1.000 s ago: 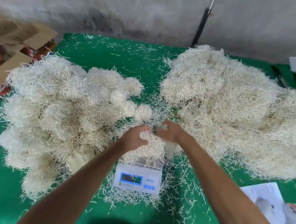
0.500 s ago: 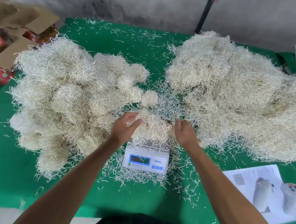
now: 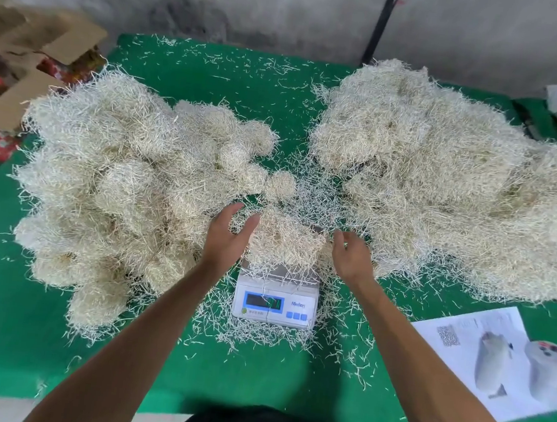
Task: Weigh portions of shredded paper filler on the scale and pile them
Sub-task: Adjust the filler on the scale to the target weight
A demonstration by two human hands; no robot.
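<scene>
A: What lies on the scale (image 3: 275, 296)?

B: A small portion of shredded paper (image 3: 285, 242). It is pale straw colour, made of thin short strips, all tangled, and it forms a loose low mound. It covers the steel plate of the scale, and some strips hang over the front edge.

A: And the hands?

B: The left hand (image 3: 229, 236) is at the left side of the portion, fingers straight and spread. The fingertips are at the strips, but I cannot tell if they really touch. The right hand (image 3: 351, 256) is at the right side, its fingers relaxed and a little bent. Neither hand grasps anything.

A: What is around the scale?

B: The scale is a small white plastic box with a blue-framed display and blue buttons. It stands on a green table cover (image 3: 215, 77) that looks like felt. To the left lies a pile of rounded clumps (image 3: 128, 188), each like a soft ball. To the right lies a big loose heap (image 3: 445, 180), more flat and fluffy. Single strips are scattered on the cover between them.

A: Anything else?

B: A printed sheet (image 3: 491, 360) lies flat at the right, and brown cardboard boxes (image 3: 38, 58) stand beyond the table's left edge.
</scene>
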